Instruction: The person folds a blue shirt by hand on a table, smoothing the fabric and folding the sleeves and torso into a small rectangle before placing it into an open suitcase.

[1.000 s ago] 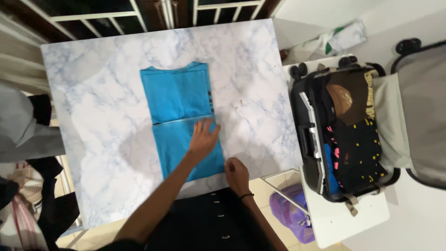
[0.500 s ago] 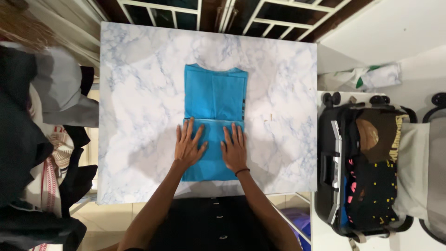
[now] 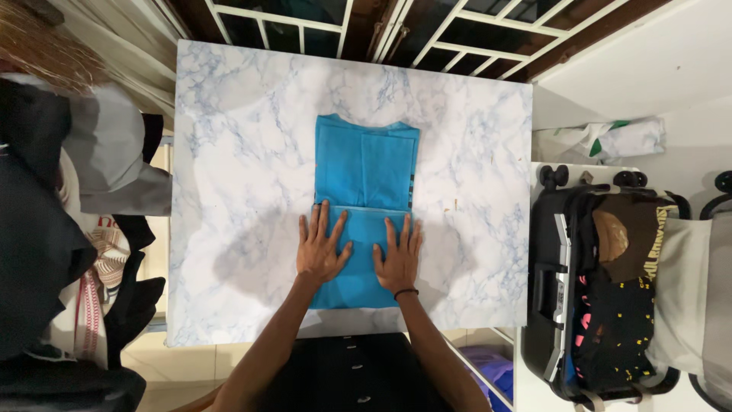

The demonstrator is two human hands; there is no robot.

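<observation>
head view: two hands, left hand (image 3: 321, 252) and right hand (image 3: 399, 258), flat and released on one folded blue shirt (image 3: 366, 172)

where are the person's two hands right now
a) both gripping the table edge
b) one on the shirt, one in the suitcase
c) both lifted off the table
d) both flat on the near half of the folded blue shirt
d: the left hand and right hand lie palm down, fingers spread, side by side on the near half of the blue shirt on the marble table.

Bare marble table (image 3: 229, 191) flanks the blue shirt (image 3: 366, 164); open suitcase (image 3: 602, 290) probably crowds the right.
</observation>
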